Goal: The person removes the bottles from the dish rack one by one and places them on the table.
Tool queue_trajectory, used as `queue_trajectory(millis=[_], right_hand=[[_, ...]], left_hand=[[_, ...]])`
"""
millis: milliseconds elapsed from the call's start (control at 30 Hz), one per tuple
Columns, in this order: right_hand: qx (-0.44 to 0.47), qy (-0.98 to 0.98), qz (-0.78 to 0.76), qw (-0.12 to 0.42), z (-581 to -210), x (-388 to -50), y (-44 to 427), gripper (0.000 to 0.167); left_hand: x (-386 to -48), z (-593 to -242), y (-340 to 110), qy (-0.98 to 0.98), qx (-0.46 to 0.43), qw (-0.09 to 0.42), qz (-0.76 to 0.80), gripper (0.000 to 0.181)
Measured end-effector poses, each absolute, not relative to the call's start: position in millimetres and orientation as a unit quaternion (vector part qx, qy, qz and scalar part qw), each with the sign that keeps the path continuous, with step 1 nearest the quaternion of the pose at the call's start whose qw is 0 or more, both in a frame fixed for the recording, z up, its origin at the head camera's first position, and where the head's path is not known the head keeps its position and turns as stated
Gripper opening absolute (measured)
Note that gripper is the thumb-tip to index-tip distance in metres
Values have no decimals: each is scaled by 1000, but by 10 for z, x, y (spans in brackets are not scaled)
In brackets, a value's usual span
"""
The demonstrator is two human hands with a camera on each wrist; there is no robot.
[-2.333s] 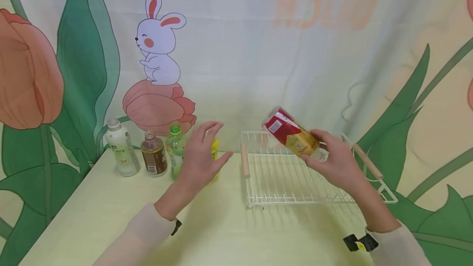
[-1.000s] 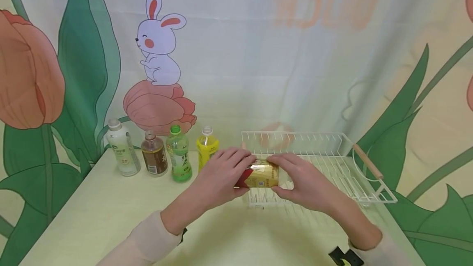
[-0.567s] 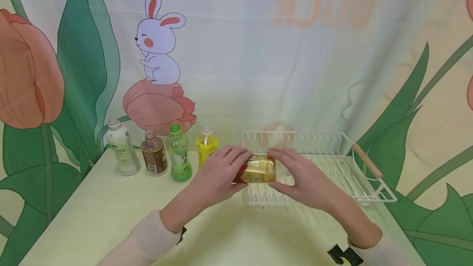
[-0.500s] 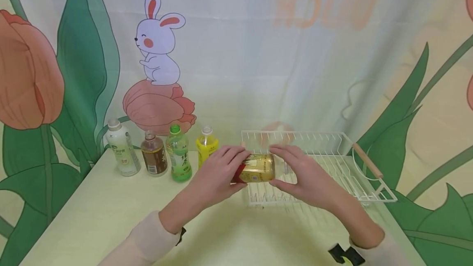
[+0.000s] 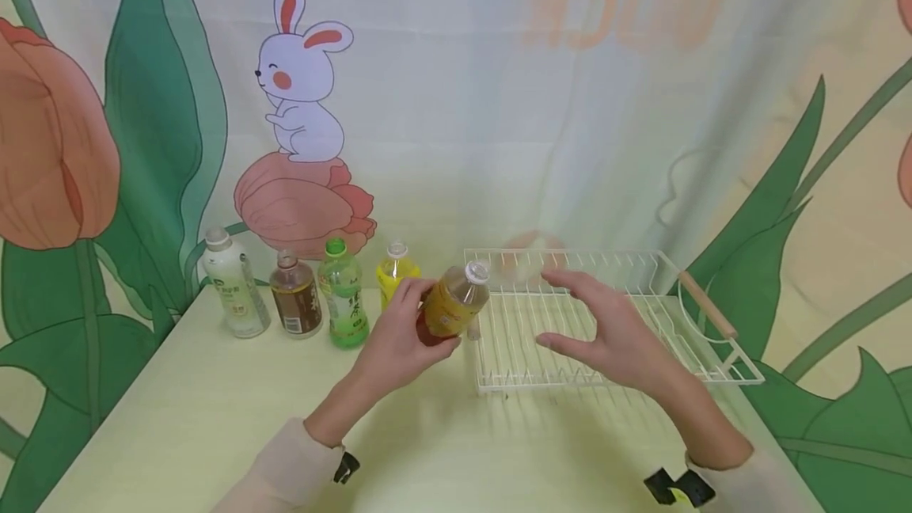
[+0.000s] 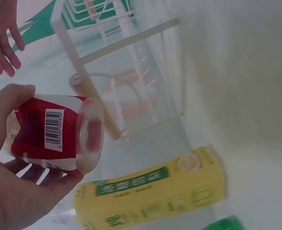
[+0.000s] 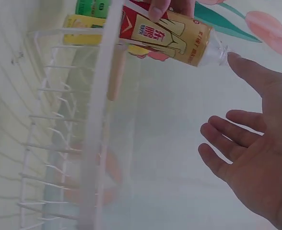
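My left hand (image 5: 399, 344) grips a plastic bottle (image 5: 452, 303) with a gold and red label, fingers and thumb around its lower part. The bottle leans with its clear neck up and to the right, held above the table. In the left wrist view its red base end with a barcode (image 6: 54, 129) faces the camera. My right hand (image 5: 618, 331) is apart from the bottle, thumb and fingers spread with nothing between them, over the white wire rack (image 5: 556, 386). The right wrist view shows the right hand (image 7: 256, 139) with its thumb near the bottle's neck (image 7: 217, 51).
Left of the hands stand a white bottle (image 5: 235, 287), a brown-labelled bottle (image 5: 298, 305), a green bottle (image 5: 347, 303) and a yellow bottle (image 5: 397, 269), in a row along the table's back. The rack has wooden handles (image 5: 708, 305). A printed curtain (image 5: 456, 101) hangs behind.
The bottle went from my right hand to both hands, lying level, and is now in my left hand alone with its neck raised. My right hand has let go and moved right.
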State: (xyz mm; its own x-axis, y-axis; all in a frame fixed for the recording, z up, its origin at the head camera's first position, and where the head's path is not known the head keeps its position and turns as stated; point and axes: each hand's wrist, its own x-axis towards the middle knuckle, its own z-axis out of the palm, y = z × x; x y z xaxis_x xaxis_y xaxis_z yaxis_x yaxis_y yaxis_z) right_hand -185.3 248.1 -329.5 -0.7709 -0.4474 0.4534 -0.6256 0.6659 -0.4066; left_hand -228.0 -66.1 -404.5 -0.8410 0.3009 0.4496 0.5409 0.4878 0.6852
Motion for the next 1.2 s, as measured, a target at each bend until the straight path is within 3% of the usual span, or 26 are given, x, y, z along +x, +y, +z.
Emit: queue_trajectory(millis=[333, 800, 1200], right_hand=[[264, -902, 318, 123, -3639, -1968, 2587, 68], [247, -923, 294, 34, -3923, -1896, 2893, 60], [243, -929, 277, -44, -4066, -1875, 3059, 50]], left_hand=[[-2389, -4374, -597, -846, -176, 190, -466, 78], [-2466, -4448, -477, -871, -140, 180, -435, 75], [-2511, -4506, -414, -875, -109, 135, -453, 80]])
